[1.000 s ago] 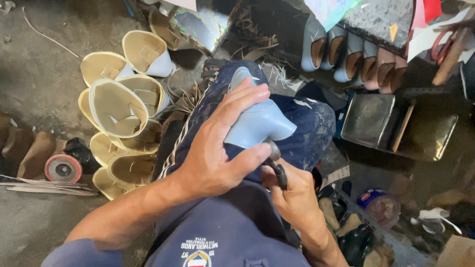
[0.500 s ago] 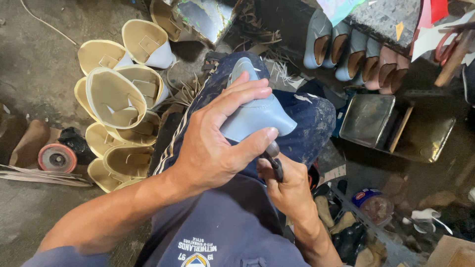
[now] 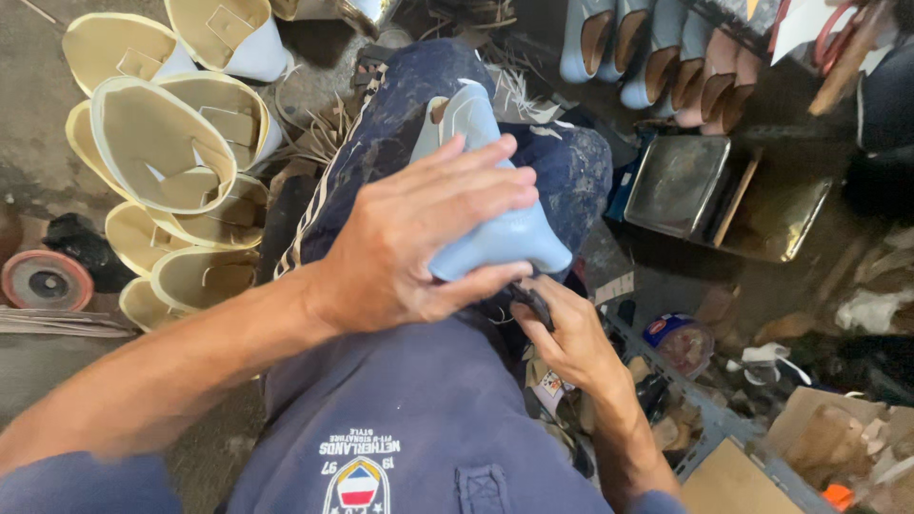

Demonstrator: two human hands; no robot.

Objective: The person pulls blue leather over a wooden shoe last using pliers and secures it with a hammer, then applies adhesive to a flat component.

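A pale blue shoe (image 3: 495, 228) lies sole-up across my knee, which is covered by dark blue stained trousers (image 3: 400, 133). My left hand (image 3: 419, 233) is pressed flat over the shoe, fingers wrapped around its middle. Just below the shoe's pointed end, my right hand (image 3: 571, 338) grips a small dark tool (image 3: 531, 303) whose tip meets the shoe's edge. Most of the tool is hidden inside the fist.
A stack of cream shoe soles and uppers (image 3: 171, 162) lies on the floor at left, beside a red grinding disc (image 3: 43, 281). A row of blue and pink shoes (image 3: 666, 48) stands at top right, a metal tray (image 3: 724, 195) below it. Clutter and cardboard (image 3: 762, 447) fill the lower right.
The view has closed in on the shoe. My left hand has flattened further over it, and my right hand keeps working the tool at the shoe's lower edge.
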